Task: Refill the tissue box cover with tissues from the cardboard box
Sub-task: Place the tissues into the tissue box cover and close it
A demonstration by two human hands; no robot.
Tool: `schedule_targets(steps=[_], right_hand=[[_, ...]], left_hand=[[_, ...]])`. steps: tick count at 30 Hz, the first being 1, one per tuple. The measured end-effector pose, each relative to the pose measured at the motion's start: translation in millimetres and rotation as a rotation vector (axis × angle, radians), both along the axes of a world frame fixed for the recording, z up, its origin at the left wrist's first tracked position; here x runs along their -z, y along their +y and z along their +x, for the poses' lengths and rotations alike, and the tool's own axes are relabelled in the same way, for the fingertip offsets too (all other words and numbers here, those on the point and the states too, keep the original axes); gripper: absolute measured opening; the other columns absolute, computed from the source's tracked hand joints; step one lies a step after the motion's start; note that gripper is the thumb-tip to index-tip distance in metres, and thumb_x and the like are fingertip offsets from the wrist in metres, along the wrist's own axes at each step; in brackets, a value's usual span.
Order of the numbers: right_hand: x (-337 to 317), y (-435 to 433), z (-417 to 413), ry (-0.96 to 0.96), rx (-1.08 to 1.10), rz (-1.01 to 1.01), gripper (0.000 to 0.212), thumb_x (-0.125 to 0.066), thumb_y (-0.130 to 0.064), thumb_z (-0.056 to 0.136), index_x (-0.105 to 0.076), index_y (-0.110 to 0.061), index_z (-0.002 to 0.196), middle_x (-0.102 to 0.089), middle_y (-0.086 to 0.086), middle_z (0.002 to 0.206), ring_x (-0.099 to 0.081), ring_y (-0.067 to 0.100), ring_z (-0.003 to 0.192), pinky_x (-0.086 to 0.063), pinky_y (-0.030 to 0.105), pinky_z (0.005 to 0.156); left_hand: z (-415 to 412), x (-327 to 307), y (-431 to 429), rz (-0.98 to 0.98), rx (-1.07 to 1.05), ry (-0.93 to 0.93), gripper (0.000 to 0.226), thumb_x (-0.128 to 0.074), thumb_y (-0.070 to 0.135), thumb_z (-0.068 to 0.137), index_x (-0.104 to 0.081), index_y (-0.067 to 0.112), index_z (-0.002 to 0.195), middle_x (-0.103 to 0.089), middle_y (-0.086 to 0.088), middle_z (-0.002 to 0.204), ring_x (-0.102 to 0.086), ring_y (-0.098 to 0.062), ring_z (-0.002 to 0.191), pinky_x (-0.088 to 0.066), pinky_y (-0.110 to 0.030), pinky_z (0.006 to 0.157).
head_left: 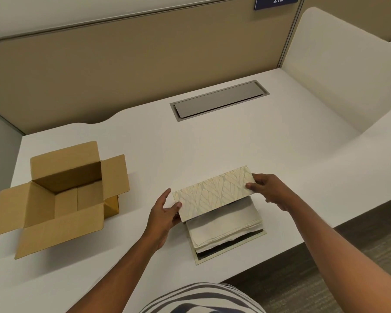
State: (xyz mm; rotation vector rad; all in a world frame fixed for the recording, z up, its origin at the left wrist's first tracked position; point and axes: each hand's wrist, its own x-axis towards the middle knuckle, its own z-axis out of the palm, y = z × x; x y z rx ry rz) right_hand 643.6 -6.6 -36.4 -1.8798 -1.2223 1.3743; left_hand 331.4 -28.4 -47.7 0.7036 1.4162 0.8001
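Between the two hands: the tissue box cover (213,192), leaf-patterned in cream and pale green, held tilted with its patterned face up towards me. I log the left hand (165,213) as grasping the cover's left end, thumb on top, fingers underneath. The right hand (269,190) grasps the cover's right end, fingertips pinching the edge.

Just below the cover, on the near side of both hands: a stack of cream tissues (224,227), its far edge hidden under the cover. The stack rests on a flat base panel (230,251) with a dark inner face and a pale patterned border, lying on the desk.

Well off to the left of the left hand: the cardboard box (63,197), all four flaps folded open. I can see its bare bottom; no contents show. It is apart from the hand and the cover.

Under everything: a white desk (212,145), rounded at its far left corner. Beyond the hands, towards the back of the desk: a grey cable hatch (219,100), its lid lying closed or nearly so.

Behind the desk: a tan partition panel (133,57). To the right of the right hand, further back: a white divider (339,64). Top right: a blue sign (278,1) reading 212.

Nearest to me: a striped garment (201,299), and carpet (303,279) beyond the desk's near right edge.
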Motion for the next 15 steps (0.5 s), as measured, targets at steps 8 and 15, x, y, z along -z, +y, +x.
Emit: schedule_targets(steps=[8,15], right_hand=[[2,-8,3,-0.033,-0.081,0.025,0.037,-0.065,-0.014,0.087,-0.059,-0.016,0.123,-0.067,-0.001,0.115,-0.062,0.014,0.106,-0.048,0.032,0.09],[4,-24,3,-0.121,-0.093,0.042,0.072,-0.068,-0.011,0.084,-0.03,-0.033,0.142,-0.066,0.007,0.108,-0.063,0.022,0.097,-0.046,0.034,0.084]], left_hand=[[1,0,-16,0.119,0.068,0.057,0.045,-0.057,0.007,0.093,-0.051,0.03,0.132,-0.072,-0.004,0.099,-0.071,-0.014,0.09,-0.061,-0.022,0.066],[1,4,-36,0.183,0.116,0.095,0.039,-0.058,0.005,0.092,-0.054,0.032,0.12,-0.072,0.008,0.098,-0.07,-0.01,0.094,-0.06,-0.02,0.07]])
